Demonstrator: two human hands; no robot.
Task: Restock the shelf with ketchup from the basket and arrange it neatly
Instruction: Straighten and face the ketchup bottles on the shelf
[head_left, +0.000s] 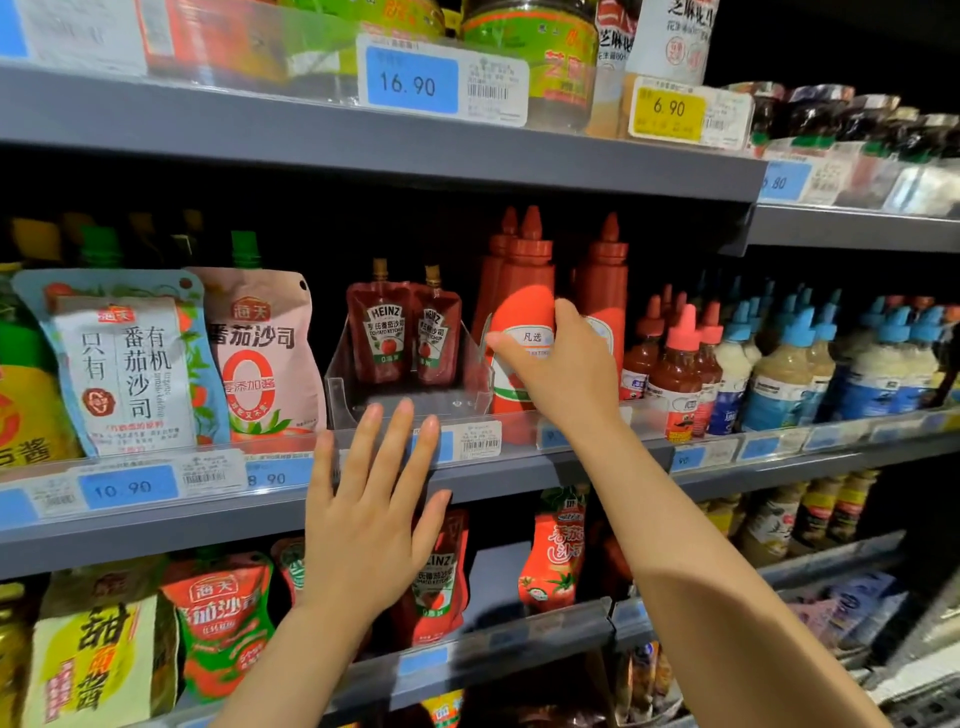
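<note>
Nearest, the left hand hovers released with fingers spread before the shelf edge, while up and to its right the right hand grasps an upright red ketchup bottle standing at the shelf's front, with two more ketchup bottles just behind it.

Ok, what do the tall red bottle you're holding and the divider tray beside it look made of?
Tall red squeeze bottle: looks like opaque, slightly glossy plastic, with a moulded nozzle cap. Clear divider tray: seemingly transparent acrylic or similar plastic; the Heinz pouches show through its walls.
</note>
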